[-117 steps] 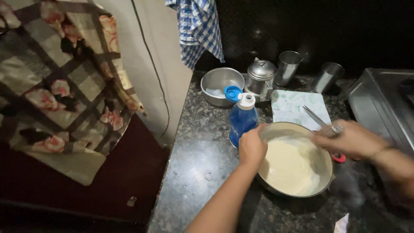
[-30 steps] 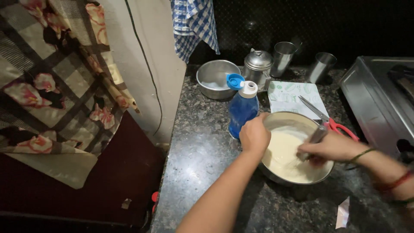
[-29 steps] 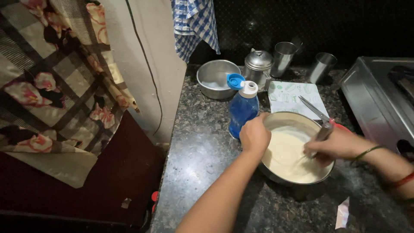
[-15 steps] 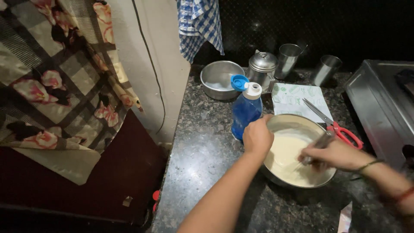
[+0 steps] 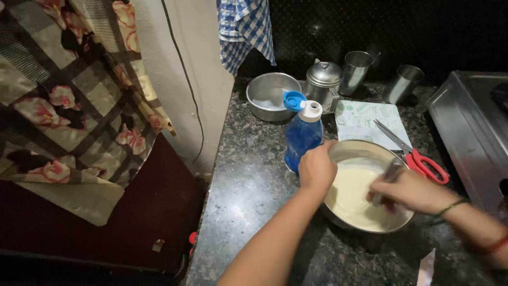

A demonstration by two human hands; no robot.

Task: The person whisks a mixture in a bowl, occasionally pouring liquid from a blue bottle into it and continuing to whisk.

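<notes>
- Bowl of pale batter sits on the counter near its front edge, just beside a blue bottle.
- Spoon handle is blurred; its lower end is hidden in the batter and behind the right hand.
- Right forearm is cut off at the picture's right edge.
- Left hand curls over the bowl's left rim, fingers pressed on it.
- Right hand closes around the spoon, reaching in from the right.
- Red-handled scissors lie behind the bowl, on a packet.
</notes>
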